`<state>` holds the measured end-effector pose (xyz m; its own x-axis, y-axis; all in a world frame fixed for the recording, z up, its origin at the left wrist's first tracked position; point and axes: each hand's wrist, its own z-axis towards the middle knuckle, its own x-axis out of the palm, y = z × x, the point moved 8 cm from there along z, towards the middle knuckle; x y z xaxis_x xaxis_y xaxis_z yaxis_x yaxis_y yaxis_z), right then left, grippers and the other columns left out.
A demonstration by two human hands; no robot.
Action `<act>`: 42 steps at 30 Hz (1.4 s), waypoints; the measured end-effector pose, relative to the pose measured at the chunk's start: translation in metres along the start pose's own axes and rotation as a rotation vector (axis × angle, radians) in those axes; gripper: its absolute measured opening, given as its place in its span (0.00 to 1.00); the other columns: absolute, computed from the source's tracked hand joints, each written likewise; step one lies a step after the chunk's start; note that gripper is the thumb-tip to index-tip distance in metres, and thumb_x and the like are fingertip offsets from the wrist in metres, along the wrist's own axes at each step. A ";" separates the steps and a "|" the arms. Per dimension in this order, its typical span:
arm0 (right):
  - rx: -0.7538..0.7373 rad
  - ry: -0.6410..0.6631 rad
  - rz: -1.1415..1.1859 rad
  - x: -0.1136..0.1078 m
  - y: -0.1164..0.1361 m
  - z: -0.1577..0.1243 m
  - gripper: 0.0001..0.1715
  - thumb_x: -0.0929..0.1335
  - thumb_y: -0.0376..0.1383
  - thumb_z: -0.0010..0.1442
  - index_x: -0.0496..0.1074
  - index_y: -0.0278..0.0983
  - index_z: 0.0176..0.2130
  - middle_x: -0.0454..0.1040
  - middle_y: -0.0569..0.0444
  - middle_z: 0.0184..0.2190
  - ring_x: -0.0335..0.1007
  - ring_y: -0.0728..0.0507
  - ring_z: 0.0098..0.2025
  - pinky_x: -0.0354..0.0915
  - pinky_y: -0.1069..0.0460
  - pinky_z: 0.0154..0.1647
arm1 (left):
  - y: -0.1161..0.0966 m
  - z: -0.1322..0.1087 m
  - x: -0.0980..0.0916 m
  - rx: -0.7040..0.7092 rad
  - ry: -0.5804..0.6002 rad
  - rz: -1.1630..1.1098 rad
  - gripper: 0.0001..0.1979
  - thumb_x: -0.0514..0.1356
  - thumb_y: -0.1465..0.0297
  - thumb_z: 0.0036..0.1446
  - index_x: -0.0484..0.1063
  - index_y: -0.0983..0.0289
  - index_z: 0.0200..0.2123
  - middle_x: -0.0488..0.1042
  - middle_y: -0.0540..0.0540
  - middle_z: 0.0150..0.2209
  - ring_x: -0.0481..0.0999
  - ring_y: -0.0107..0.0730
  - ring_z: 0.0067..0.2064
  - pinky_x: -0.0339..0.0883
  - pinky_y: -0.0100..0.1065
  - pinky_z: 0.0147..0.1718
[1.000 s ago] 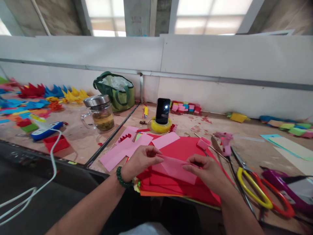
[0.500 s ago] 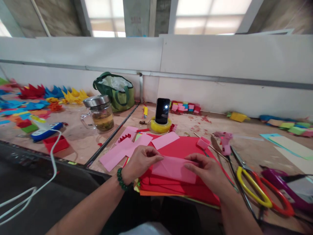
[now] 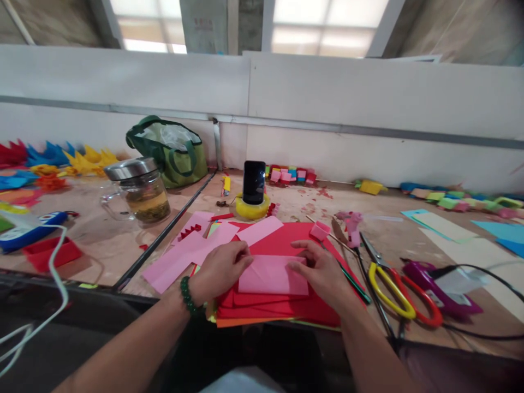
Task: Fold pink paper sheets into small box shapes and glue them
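A folded pink paper sheet lies flat on a stack of red paper at the table's near edge. My left hand, with a green bead bracelet at the wrist, pinches the sheet's upper left corner, fingers closed. My right hand presses the sheet's upper right edge with curled fingers. More pink strips lie to the left of the stack. A small pink folded box sits just beyond my right hand.
Yellow and red scissors, a purple glue gun and a pink one lie to the right. A phone on a yellow tape roll, a glass jar and a green bag stand behind. A white cable hangs left.
The pink sheet went from held slightly raised to pressed flat on the red stack. Both hands moved down onto its top edge. The view shifted a little to the right.
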<state>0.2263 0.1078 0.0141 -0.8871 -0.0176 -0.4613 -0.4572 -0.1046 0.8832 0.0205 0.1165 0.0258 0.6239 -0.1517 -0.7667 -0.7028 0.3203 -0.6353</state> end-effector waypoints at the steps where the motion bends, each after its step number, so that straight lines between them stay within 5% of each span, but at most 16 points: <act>1: -0.006 -0.006 -0.056 0.002 -0.001 0.002 0.20 0.69 0.38 0.53 0.68 0.35 0.46 0.73 0.57 0.25 0.70 0.46 0.28 0.63 0.52 0.28 | 0.000 0.003 0.002 0.009 0.009 0.095 0.08 0.54 0.66 0.59 0.69 0.63 0.31 0.72 0.52 0.30 0.69 0.34 0.32 0.59 0.32 0.31; 10: -0.056 -0.019 -0.516 0.014 -0.001 0.003 0.21 0.64 0.36 0.60 0.68 0.35 0.53 0.76 0.50 0.33 0.73 0.42 0.34 0.65 0.49 0.33 | -0.024 0.020 0.020 0.318 0.040 0.507 0.06 0.56 0.72 0.59 0.69 0.66 0.39 0.71 0.61 0.41 0.69 0.43 0.43 0.63 0.40 0.42; 14: -0.289 -0.052 -0.738 0.018 0.024 -0.001 0.19 0.67 0.31 0.58 0.72 0.36 0.50 0.75 0.45 0.45 0.68 0.36 0.47 0.63 0.43 0.47 | -0.039 0.002 0.032 0.617 0.263 0.394 0.11 0.52 0.78 0.60 0.72 0.62 0.41 0.73 0.56 0.40 0.71 0.36 0.43 0.62 0.37 0.46; 20: -0.622 0.338 -0.636 0.055 0.042 -0.021 0.20 0.62 0.21 0.59 0.78 0.39 0.38 0.78 0.52 0.37 0.68 0.45 0.39 0.64 0.52 0.40 | -0.028 -0.018 0.026 0.550 0.490 0.323 0.31 0.53 0.87 0.47 0.72 0.54 0.51 0.67 0.57 0.58 0.70 0.41 0.55 0.63 0.40 0.51; 26: -0.791 0.403 -0.690 0.057 0.049 -0.041 0.20 0.61 0.21 0.60 0.76 0.37 0.42 0.78 0.50 0.40 0.70 0.45 0.41 0.66 0.51 0.42 | -0.028 -0.020 0.027 0.538 0.586 0.315 0.37 0.53 0.88 0.44 0.69 0.53 0.55 0.60 0.59 0.63 0.62 0.44 0.62 0.53 0.50 0.60; 31: -0.884 0.416 -0.856 0.053 0.054 -0.059 0.12 0.63 0.27 0.63 0.74 0.33 0.43 0.77 0.48 0.37 0.71 0.44 0.39 0.69 0.50 0.39 | -0.021 -0.021 0.027 0.548 0.579 0.269 0.38 0.52 0.89 0.43 0.69 0.54 0.56 0.57 0.58 0.65 0.58 0.45 0.65 0.49 0.50 0.63; 37: -0.829 0.356 -0.796 0.026 0.032 -0.066 0.18 0.57 0.25 0.64 0.74 0.33 0.42 0.77 0.47 0.37 0.70 0.44 0.39 0.70 0.50 0.38 | -0.012 -0.026 0.029 0.587 0.506 0.289 0.39 0.53 0.88 0.46 0.66 0.50 0.58 0.55 0.57 0.66 0.53 0.50 0.67 0.45 0.57 0.62; 42: -0.811 0.296 -0.776 0.012 0.018 -0.068 0.21 0.58 0.21 0.60 0.74 0.33 0.44 0.76 0.46 0.39 0.70 0.44 0.40 0.70 0.51 0.40 | -0.009 -0.036 0.023 0.657 0.376 0.389 0.33 0.55 0.83 0.51 0.66 0.49 0.57 0.57 0.57 0.65 0.54 0.51 0.66 0.49 0.53 0.62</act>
<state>0.2116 0.0381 0.0185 -0.2874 0.1103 -0.9514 -0.6014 -0.7939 0.0897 0.0290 0.0768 0.0112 0.1427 -0.1817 -0.9730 -0.4300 0.8740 -0.2262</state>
